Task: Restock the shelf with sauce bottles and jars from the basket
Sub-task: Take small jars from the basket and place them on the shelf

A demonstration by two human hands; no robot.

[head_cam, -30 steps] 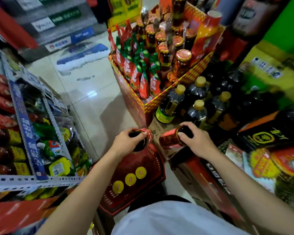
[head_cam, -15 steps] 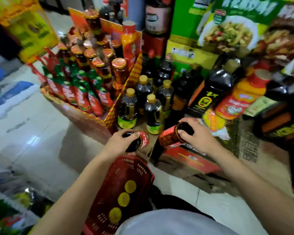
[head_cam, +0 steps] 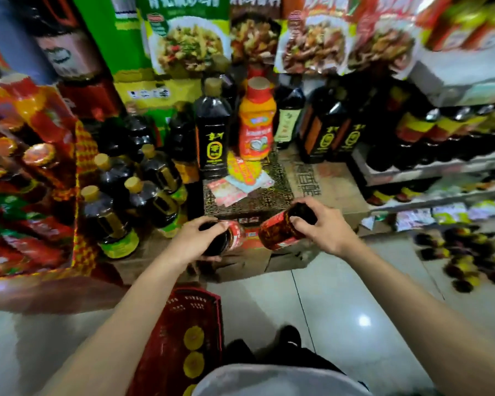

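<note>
The left hand gripped a dark-lidded jar by its top. The right hand clasped a second jar likewise, both above the red basket.

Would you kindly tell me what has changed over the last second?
The view swung right: the shelf came into sight. Nothing taken or released. The left hand still grips the left jar, the right hand the right jar, near the red basket.

Glossy pale floor tiles (one bright glare spot on them) run up to cardboard cartons, with food-photo posters across the back.
</note>
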